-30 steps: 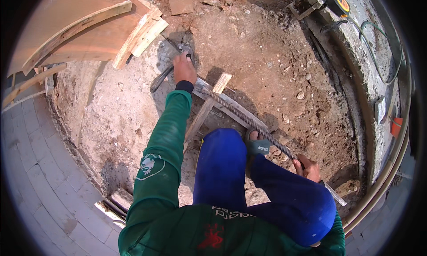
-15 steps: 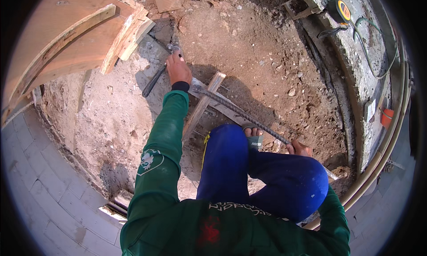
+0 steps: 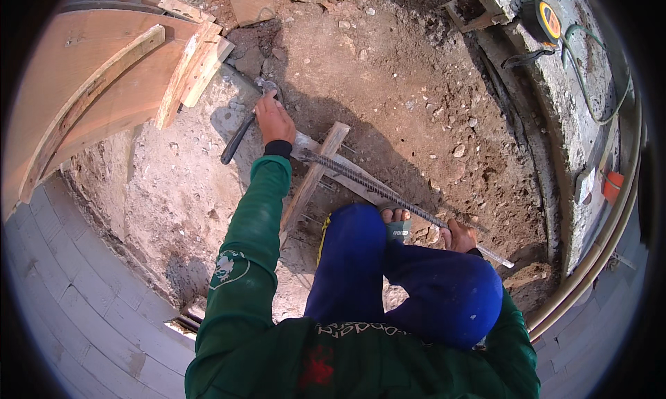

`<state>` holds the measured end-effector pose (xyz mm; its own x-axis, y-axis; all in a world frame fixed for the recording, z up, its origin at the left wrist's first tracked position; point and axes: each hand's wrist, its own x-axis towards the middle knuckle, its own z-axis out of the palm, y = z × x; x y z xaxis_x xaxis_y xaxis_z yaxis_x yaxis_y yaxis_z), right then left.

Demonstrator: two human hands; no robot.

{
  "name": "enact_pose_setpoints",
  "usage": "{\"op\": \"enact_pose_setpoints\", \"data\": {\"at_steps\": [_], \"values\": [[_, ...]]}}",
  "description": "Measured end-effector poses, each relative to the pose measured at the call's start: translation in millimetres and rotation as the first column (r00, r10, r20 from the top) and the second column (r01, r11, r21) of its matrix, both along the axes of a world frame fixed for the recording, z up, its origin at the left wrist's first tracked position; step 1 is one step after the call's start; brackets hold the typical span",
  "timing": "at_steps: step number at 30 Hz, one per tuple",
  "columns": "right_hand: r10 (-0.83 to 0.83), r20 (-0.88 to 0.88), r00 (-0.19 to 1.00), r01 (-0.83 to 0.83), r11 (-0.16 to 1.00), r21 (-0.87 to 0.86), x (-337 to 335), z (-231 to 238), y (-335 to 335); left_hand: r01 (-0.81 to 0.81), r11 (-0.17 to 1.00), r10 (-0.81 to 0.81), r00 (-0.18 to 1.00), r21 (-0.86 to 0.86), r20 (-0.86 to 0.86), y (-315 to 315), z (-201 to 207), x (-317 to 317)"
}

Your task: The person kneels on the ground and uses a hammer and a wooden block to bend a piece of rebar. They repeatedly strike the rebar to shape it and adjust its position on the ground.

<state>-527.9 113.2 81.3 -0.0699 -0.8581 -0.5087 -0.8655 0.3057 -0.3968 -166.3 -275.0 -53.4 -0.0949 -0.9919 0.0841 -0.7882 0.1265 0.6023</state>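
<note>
My left hand [image 3: 275,123] is closed around the neck of what looks like a hammer. Its dark handle [image 3: 237,141] points down-left and its metal head [image 3: 266,85] shows past my fingers. In my right hand [image 3: 459,236], beside my right knee, is a ribbed steel bar [image 3: 388,192]. The bar slants up-left from that hand, and its far end lies across a wooden batten [image 3: 305,189] with nails sticking out of it. A pale board [image 3: 357,179] runs under the batten, close alongside the bar. My sandalled foot [image 3: 397,222] stands just below the bar.
A plywood panel with battens [image 3: 104,73] stands at the upper left. On the right, a concrete ledge [image 3: 555,114] carries a tape measure [image 3: 541,21] and a green cord [image 3: 590,114]. Pipes [image 3: 596,253] curve along the right side. Rubbly soil [image 3: 416,87] covers the middle.
My right hand has come out from behind my knee, still on the bar, whose near end now shows more. The left hand stays at the hammer. The whole view has shifted slightly.
</note>
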Motion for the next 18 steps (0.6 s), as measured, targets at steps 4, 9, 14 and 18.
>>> {"op": "enact_pose_setpoints", "data": {"at_steps": [4, 9, 14, 18], "values": [[0.003, -0.104, 0.995, 0.007, 0.996, 0.088, -13.1, -33.3, -1.7, 0.025, 1.000, -0.025, 1.000, -0.003, -0.001, 0.8, -6.0, -6.0], [-0.044, -0.124, 0.991, 0.079, 0.952, 0.295, -16.3, -46.1, -5.7, 0.034, 0.999, -0.034, 0.999, 0.014, -0.007, 4.5, -4.6, -6.6], [-0.047, -0.226, 0.973, 0.109, 0.957, 0.268, -24.8, -99.8, 0.2, 0.073, 0.994, -0.072, 0.997, -0.082, 0.020, -4.5, -13.9, -9.1], [-0.150, -0.229, 0.962, 0.216, 0.931, 0.296, -30.5, -100.5, 0.2, 0.039, 0.999, -0.039, 0.999, -0.030, 0.014, 4.6, -13.4, -2.2]]}}
